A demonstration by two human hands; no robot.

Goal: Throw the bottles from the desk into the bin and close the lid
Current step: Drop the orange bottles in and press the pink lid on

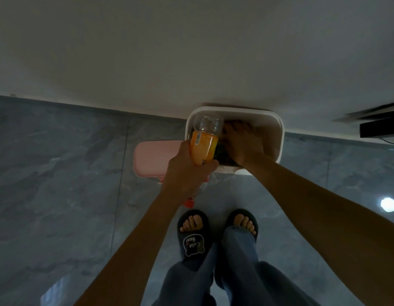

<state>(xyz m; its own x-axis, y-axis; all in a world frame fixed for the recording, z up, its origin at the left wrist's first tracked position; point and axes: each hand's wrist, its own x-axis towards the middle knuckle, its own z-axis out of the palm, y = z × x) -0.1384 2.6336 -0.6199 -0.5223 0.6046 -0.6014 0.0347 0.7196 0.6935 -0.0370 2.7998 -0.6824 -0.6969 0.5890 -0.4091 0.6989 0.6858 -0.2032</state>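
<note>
Left hand (187, 171): we clamp the orange-labelled bottle (203, 142), base-first over the white bin (278, 138).
Right hand (242, 142): inside the bin; grip unclear.
Advice: we lower first, then release.
Pink lid (156, 157): open.

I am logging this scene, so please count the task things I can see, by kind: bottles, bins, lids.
Clear plastic bottles with orange label: 1, held in the left hand over the bin
White rectangular plastic bins: 1, with the right hand reaching inside
Pink plastic lids: 1, open beside the bin
Total: 3
</note>
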